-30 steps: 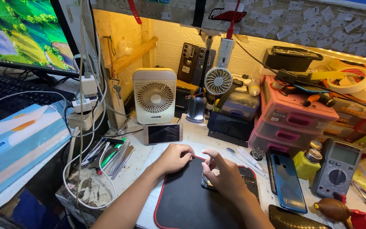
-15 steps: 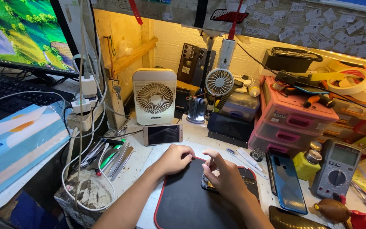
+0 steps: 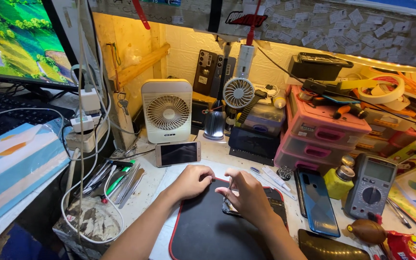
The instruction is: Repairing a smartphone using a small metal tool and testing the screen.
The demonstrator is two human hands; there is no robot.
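Cluttered repair table (image 3: 208, 149) w/ a black, red-edged work mat (image 3: 208, 231) at 6 o'clock. On the mat's 2 o'clock corner lies a dark phone (image 3: 275, 204), mostly hidden. Vs. a sec ago, almost nothing has changed: both hands are in the same spots, so work stays fine, in-place. Left hand (image 3: 193, 180) loosely curled on the mat edge, holding nothing visible. Right hand (image 3: 246, 197) pinches a thin tool (image 3: 227, 195) over the phone.

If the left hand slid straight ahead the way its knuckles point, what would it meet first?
The left hand, resting as a fist on the black mat, points up toward the desk's back. First in line looks like the phone lying screen-up, then the white fan; depth is uncertain.
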